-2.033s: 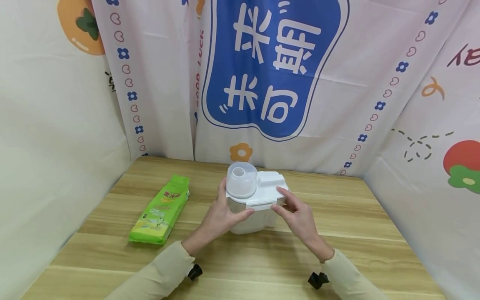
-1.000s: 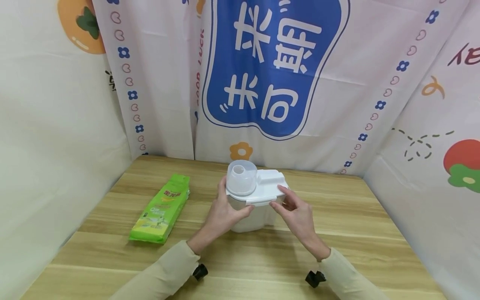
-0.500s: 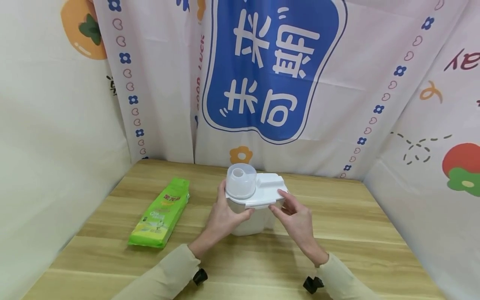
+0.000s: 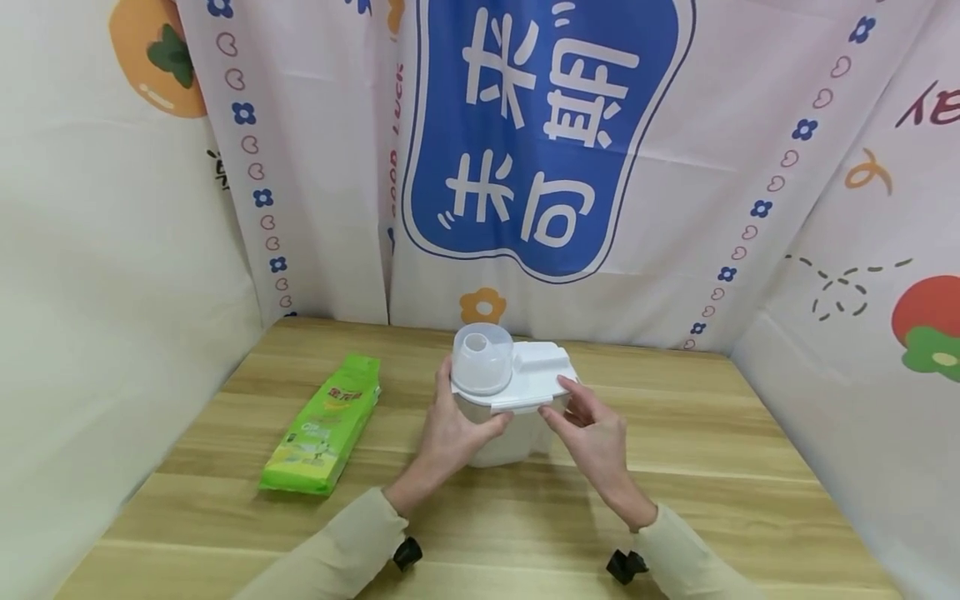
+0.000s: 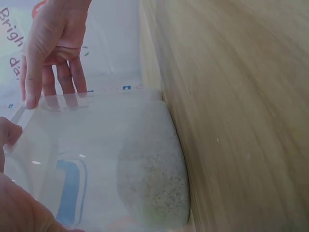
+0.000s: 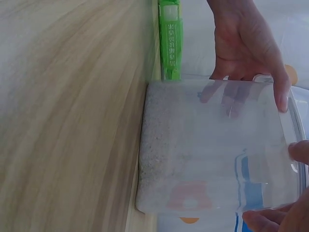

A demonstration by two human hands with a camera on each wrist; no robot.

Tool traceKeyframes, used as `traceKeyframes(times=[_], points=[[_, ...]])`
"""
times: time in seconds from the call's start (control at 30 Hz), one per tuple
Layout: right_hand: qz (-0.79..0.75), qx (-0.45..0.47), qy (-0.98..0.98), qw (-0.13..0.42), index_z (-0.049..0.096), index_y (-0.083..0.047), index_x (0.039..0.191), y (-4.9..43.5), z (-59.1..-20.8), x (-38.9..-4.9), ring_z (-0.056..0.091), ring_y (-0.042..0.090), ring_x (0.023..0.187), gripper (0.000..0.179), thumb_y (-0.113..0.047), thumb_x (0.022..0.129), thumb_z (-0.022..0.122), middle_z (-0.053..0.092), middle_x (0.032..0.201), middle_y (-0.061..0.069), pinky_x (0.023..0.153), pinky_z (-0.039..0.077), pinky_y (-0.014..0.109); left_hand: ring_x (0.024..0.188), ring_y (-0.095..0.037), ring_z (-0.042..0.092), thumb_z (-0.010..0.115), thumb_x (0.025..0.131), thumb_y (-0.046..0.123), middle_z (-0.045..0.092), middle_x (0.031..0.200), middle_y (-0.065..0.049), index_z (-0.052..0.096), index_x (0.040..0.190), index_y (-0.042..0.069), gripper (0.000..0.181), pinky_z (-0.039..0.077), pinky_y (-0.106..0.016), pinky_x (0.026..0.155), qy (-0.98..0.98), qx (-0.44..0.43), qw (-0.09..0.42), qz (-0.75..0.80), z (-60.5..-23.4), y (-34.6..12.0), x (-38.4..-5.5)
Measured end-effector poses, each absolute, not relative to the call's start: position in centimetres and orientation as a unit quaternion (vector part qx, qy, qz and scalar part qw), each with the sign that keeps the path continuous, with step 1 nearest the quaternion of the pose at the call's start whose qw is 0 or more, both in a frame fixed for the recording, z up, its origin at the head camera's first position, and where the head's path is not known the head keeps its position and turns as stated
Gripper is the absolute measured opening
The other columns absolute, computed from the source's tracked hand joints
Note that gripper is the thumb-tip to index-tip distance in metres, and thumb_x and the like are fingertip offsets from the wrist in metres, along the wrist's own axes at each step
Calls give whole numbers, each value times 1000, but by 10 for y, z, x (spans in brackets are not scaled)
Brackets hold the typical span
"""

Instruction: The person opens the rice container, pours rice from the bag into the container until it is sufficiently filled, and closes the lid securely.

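A translucent plastic storage box (image 4: 498, 446) stands upright on the table, with white grains (image 6: 158, 145) visible at its bottom in both wrist views. Its white lid (image 4: 538, 385) is on, and a clear measuring cup (image 4: 483, 371) sits upside down on the lid's left part. My left hand (image 4: 448, 429) grips the left side, with its thumb at the front clip (image 4: 521, 406). At the front right corner, my right hand (image 4: 596, 429) pinches the lid's edge, thumb against the clip's right end and index finger on top. Its other fingers are behind the box wall.
A green printed bag (image 4: 322, 433) lies on the wooden table (image 4: 675, 467) to the left of the box. Printed white cloth (image 4: 330, 167) hangs behind and along both sides. Black wrist mounts (image 4: 626, 567) hang below the sleeves.
The front clip shows as a narrower strip than two seconds ago. Both hands stay at the box in nearly the same grip, and the box and green bag keep their places.
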State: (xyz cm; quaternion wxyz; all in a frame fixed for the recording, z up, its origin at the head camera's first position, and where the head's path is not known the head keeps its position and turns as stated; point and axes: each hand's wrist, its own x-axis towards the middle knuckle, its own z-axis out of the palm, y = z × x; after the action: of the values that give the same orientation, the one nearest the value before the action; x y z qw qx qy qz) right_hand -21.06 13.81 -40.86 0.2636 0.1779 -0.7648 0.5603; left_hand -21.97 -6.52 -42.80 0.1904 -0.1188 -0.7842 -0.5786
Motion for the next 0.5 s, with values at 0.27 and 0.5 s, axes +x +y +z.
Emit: traceKeyframes(times=[0.27, 0.5], points=[[549, 178, -778, 247, 66, 6, 120, 139, -402, -206, 69, 44, 92, 43, 3, 78, 78, 70, 109, 26, 74, 61, 29, 138, -28, 43, 90, 68, 32, 46, 148, -5, 14, 154, 20, 115, 27, -57, 118, -792, -121, 176, -572, -428, -70, -221], [536, 186, -790, 233, 63, 7, 122, 150, -398, -208, 72, 17, 92, 37, 2, 86, 71, 71, 107, 27, 72, 57, 16, 138, -26, 43, 90, 68, 38, 46, 147, -2, 16, 152, 22, 113, 25, -58, 118, -797, -136, 152, -568, -423, -80, -223]])
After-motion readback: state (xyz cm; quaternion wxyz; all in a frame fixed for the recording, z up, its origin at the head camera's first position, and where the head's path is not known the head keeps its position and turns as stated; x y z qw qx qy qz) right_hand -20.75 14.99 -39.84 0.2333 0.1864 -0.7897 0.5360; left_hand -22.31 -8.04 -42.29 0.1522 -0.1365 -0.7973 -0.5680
